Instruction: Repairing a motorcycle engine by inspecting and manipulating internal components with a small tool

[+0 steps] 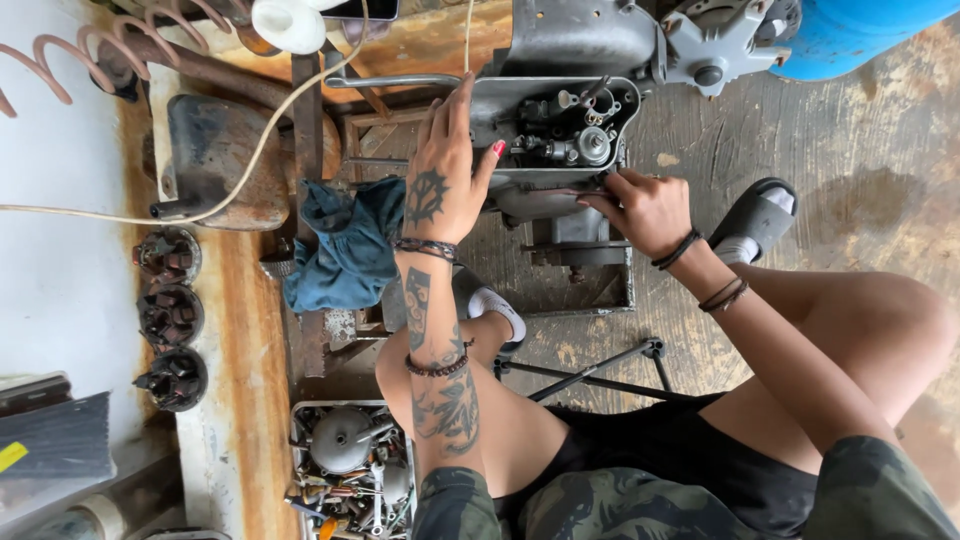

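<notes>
1. The left hand (440,185) bears a dark spiked tattoo on its back, red-painted nails and a braided wristband.
2. Its forearm carries more inked patterns and a beaded bracelet.
3. The right hand (648,208) wears dark cord bracelets (two sets).
4. Camouflage sleeves, black shorts, grey slide sandals with white socks.

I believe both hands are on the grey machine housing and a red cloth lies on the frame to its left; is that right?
Not quite: the cloth is blue, not red, as the head view shows. The rest holds: the left hand rests on the edge of the grey machine housing, the right hand touches its lower part, and the cloth lies on the frame to its left.
</notes>
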